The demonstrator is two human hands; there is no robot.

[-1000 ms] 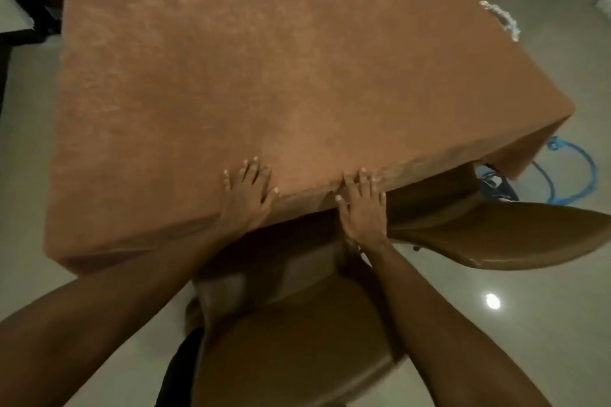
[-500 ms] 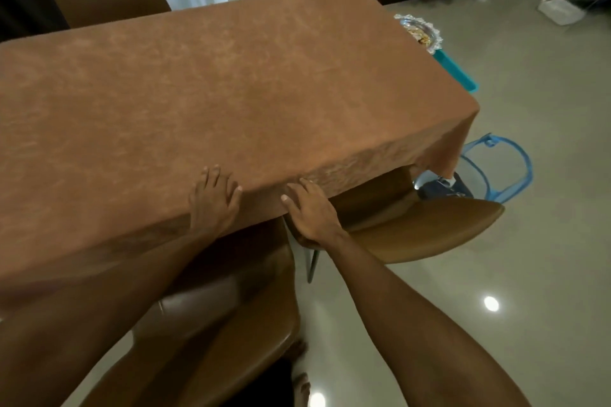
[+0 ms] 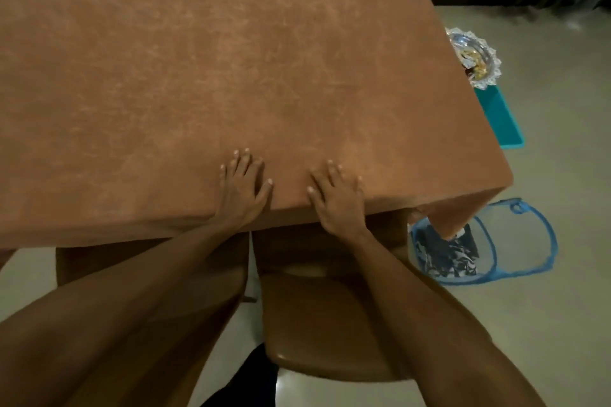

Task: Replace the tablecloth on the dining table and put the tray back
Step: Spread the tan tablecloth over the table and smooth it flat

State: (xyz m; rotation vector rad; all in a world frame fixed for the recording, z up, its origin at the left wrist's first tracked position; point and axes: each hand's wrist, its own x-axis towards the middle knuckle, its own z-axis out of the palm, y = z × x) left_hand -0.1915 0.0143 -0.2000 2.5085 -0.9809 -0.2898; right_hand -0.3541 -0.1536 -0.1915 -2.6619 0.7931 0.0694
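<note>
A brown mottled tablecloth covers the whole dining table and hangs over its near and right edges. My left hand lies flat on the cloth at the near edge, fingers straight. My right hand lies flat beside it, a little to the right, fingers spread on the cloth and palm over the edge. A silver scalloped tray with small items on it sits off the table's right side, on a teal stand, partly hidden by the cloth.
Two brown chairs, one and the other, stand pushed under the near edge below my arms. A blue mesh laundry basket holding dark patterned fabric stands on the floor at the right corner. More chair backs show at the far side.
Both hands have slid up from the hanging edge onto the top of the cloth. The camera view has shifted left, so more of the right end and the basket shows.
</note>
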